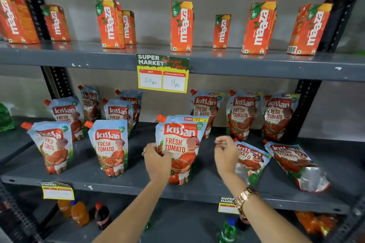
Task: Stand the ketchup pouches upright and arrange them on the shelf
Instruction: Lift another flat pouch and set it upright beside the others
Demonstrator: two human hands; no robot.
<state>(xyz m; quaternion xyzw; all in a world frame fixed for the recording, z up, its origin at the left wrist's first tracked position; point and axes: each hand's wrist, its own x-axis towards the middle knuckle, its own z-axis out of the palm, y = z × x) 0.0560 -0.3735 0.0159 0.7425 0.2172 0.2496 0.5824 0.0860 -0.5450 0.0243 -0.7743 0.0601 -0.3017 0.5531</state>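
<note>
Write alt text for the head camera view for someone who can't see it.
A left hand steadies an upright ketchup pouch on a grey shelf while the right hand hovers curled beside it. Two pouches lie flat at right; others stand around.

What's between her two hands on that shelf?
In the head view, an upright ketchup pouch, gripped by the left hand; then bare shelf up to the right hand.
</note>
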